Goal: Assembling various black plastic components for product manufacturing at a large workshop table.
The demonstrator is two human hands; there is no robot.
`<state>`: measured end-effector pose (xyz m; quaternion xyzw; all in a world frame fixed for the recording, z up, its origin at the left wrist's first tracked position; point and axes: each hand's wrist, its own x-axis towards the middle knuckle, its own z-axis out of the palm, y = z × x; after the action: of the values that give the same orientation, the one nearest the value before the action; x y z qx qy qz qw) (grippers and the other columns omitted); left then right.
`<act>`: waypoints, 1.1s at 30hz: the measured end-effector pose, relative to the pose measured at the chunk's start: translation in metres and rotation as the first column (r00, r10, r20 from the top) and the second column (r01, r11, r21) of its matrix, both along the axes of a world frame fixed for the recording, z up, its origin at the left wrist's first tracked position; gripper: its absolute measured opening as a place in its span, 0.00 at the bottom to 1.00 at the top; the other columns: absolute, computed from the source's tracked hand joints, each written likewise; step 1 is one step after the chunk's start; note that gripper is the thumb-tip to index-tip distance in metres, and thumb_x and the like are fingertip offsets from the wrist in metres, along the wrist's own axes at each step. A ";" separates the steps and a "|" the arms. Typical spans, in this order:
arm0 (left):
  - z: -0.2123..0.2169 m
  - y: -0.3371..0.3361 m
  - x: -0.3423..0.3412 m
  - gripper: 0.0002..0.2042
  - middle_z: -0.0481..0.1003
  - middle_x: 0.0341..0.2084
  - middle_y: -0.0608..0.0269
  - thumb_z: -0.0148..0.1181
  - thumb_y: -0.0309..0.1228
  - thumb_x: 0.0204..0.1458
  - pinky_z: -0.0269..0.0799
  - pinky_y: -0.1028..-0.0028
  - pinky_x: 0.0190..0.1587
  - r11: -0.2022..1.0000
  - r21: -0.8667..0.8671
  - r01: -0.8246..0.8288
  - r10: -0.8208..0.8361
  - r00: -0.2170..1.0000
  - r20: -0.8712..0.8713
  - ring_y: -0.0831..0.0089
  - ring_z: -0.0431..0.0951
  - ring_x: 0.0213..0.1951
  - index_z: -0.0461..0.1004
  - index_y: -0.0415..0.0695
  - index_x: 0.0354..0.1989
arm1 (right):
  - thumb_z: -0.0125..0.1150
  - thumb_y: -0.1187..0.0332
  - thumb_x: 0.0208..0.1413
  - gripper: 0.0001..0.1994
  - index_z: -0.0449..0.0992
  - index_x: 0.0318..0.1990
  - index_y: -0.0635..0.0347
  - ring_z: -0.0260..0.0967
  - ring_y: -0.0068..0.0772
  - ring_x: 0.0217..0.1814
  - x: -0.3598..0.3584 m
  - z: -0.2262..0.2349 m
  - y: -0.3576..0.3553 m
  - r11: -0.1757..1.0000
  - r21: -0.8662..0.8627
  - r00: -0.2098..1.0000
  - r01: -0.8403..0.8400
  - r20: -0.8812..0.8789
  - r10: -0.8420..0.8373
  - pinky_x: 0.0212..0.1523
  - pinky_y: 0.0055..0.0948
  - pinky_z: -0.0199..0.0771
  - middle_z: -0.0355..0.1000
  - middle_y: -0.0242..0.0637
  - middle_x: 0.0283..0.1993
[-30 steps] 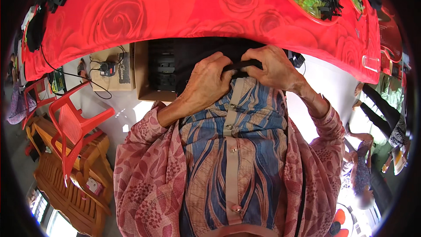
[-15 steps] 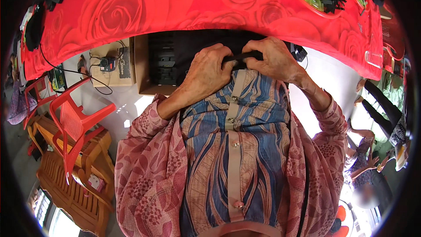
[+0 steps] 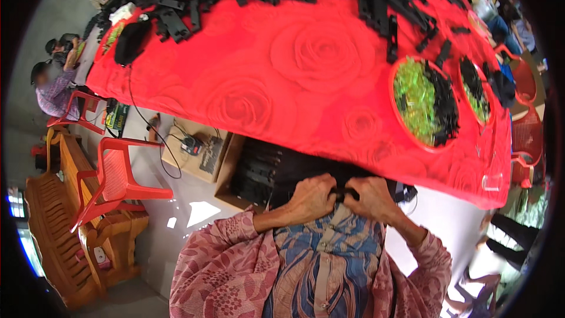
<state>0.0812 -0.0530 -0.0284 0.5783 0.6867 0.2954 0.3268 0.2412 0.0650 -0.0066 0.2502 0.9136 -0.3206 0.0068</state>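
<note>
Two hands [image 3: 315, 195] [image 3: 369, 198] pinch a narrow black piece [image 3: 339, 196], possibly plastic.

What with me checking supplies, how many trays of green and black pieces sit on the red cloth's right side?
2: the wider-looking tray, and the narrower-looking tray just right of it. Another could be hidden behind, but none shows.

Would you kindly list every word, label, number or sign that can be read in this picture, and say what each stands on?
I can quote no text clearly here.
Brown cardboard box: dark printing, too blurred to read.
Dark green box: yellowish marks, too small to read.
Small dark device: any marks are too small to read.
</note>
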 end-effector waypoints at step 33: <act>0.005 -0.001 -0.012 0.09 0.71 0.32 0.48 0.52 0.25 0.48 0.70 0.54 0.37 0.991 0.105 0.078 -0.073 0.996 -0.049 0.46 0.74 0.37 0.72 0.36 0.38 | 0.58 0.63 0.46 0.11 0.74 0.29 0.64 0.74 0.51 0.28 -0.005 -0.003 -0.003 0.979 0.197 0.975 -0.054 -0.201 0.094 0.30 0.44 0.75 0.74 0.47 0.27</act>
<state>0.0692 -0.0540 -0.0235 0.6271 0.6545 0.3062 0.2907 0.2358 0.0624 -0.0099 0.1802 0.9443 -0.2560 -0.1014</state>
